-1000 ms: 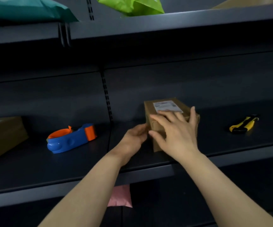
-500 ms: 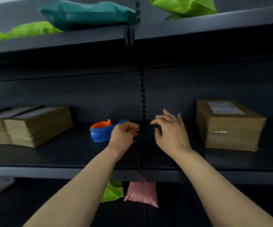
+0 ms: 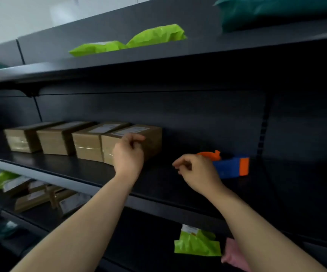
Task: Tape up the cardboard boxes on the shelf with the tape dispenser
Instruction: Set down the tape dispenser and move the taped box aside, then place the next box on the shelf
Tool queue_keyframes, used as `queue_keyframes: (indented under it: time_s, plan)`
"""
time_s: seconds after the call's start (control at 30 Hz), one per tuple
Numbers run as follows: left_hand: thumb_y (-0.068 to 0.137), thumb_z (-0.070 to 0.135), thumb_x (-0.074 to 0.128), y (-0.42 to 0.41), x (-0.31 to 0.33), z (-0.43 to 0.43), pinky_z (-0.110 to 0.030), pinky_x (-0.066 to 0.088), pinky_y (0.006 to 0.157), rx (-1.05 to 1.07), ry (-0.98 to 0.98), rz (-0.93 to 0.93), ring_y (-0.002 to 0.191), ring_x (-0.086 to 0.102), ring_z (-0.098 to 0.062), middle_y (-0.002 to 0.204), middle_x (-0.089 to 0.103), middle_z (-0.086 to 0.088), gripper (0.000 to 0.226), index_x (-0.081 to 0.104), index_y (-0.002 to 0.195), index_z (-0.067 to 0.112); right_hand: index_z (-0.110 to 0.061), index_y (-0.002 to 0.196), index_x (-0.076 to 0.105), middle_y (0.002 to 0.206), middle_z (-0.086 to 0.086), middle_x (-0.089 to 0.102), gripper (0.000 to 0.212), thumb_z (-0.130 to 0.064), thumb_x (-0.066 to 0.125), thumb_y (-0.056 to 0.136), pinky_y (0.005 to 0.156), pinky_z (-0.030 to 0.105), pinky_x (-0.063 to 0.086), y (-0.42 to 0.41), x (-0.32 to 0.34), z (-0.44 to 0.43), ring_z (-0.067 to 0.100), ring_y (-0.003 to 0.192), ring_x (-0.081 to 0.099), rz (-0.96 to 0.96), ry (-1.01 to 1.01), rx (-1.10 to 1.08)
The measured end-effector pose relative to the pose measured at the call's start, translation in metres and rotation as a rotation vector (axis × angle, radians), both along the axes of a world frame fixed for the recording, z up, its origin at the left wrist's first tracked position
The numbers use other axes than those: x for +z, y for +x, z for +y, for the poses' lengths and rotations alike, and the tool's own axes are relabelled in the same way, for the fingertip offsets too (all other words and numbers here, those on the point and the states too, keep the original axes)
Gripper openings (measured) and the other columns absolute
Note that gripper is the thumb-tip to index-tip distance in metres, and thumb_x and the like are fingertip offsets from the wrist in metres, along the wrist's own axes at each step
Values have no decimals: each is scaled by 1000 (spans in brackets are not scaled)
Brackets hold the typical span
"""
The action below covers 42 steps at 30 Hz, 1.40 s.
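Note:
Several brown cardboard boxes stand side by side at the left of the middle shelf [image 3: 76,170], with clear tape on their front faces. My left hand [image 3: 128,153] hovers in front of the rightmost box [image 3: 152,139], fingers loosely curled and holding nothing; whether it touches the box I cannot tell. The blue and orange tape dispenser [image 3: 232,165] lies on the same shelf to the right. My right hand [image 3: 197,171] is just in front of the dispenser's left end, hiding part of it, fingers loosely curled and empty.
Green mailer bags [image 3: 154,35] and a teal bag [image 3: 276,12] lie on the shelf above. The shelf below holds more boxes [image 3: 37,197], a green mailer [image 3: 196,244] and a pink one [image 3: 235,254]. An upright post [image 3: 263,130] divides the shelf bays.
The view has swung left. Both hands left the single box on the right and moved past the dispenser; the left hand now reaches the row of boxes.

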<state>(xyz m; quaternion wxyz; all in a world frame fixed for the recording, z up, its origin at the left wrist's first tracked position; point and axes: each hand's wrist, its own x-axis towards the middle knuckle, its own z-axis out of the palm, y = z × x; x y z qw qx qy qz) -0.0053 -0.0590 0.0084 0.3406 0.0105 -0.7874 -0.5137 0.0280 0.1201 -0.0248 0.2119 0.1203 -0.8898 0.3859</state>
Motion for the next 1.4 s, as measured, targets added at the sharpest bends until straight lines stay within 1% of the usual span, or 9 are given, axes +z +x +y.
queue_keyframes:
  time_s: [0.13, 0.27, 0.5, 0.77, 0.93, 1.03, 1.1, 1.17, 1.4]
  plan:
    - [93, 5, 45, -30, -1, -62, -32, 47, 75, 148, 13, -24, 91, 62, -20, 100, 63, 3, 31, 59, 112, 25, -28, 108, 69, 109, -12, 67, 26, -11, 54, 95, 81, 10, 46, -32, 8, -50, 0, 97, 61, -3, -59, 7]
    - [99, 22, 48, -58, -6, -103, -33, 40, 84, 157, 3, -97, 116, 52, -24, 134, 46, -4, 35, 47, 133, 20, -31, 129, 56, 135, -9, 53, 36, -16, 54, 96, 95, 20, 42, -56, 13, -95, 8, 123, 50, -6, -48, 2]
    - [102, 32, 39, -91, -22, -133, -49, 45, 96, 11, -143, -210, 119, 48, -29, 141, 36, -8, 41, 39, 143, 31, -46, 147, 28, 162, -6, 6, 66, -3, 42, 98, 112, 30, 33, -80, 20, -138, 18, 147, 18, -153, 1, -9]
    - [101, 33, 42, -93, -27, -123, -40, 38, 96, -18, -58, -96, 124, 41, -29, 131, 47, -10, 33, 53, 129, 20, -39, 125, 50, 145, -11, 30, 53, 3, 45, 93, 75, 12, 33, -79, 25, -133, 8, 121, 36, -151, -63, -25]
    - [100, 40, 45, -80, -25, -117, -40, 50, 91, -288, 345, -112, 92, 61, -15, 93, 66, 4, 28, 67, 99, 22, -33, 100, 62, 122, -7, 54, 41, 3, 45, 89, 89, 26, 41, -70, 21, -105, 12, 113, 50, -45, -365, -175]
    - [97, 57, 38, -77, -24, -107, -34, 39, 92, -429, 449, -327, 98, 55, -13, 101, 61, 8, 42, 60, 108, 23, -33, 127, 55, 137, -6, 51, 28, -30, 44, 102, 104, 38, 40, -65, 16, -100, 15, 125, 47, -132, -597, -186]
    - [91, 69, 35, -74, -22, -96, -37, 35, 103, -511, 527, -442, 111, 50, -17, 118, 57, 5, 62, 53, 129, 23, -38, 147, 32, 151, -9, 37, 53, -57, 38, 98, 113, 47, 33, -62, 11, -101, 17, 136, 38, -331, -643, -113]
    - [86, 75, 37, -72, -23, -88, -42, 29, 111, -515, 534, -445, 125, 45, -20, 132, 51, 4, 75, 44, 142, 25, -43, 150, 25, 154, -10, 34, 61, -63, 40, 94, 114, 48, 31, -60, 9, -101, 17, 139, 35, -366, -685, -52]
    - [91, 63, 45, -41, 4, -53, -40, 39, 102, -638, 550, -170, 112, 53, -13, 118, 57, 10, 26, 53, 108, 44, -45, 143, 39, 147, -17, 44, 56, -62, 48, 90, 113, 37, 33, -19, 44, -78, 8, 134, 41, -1, -614, -84]
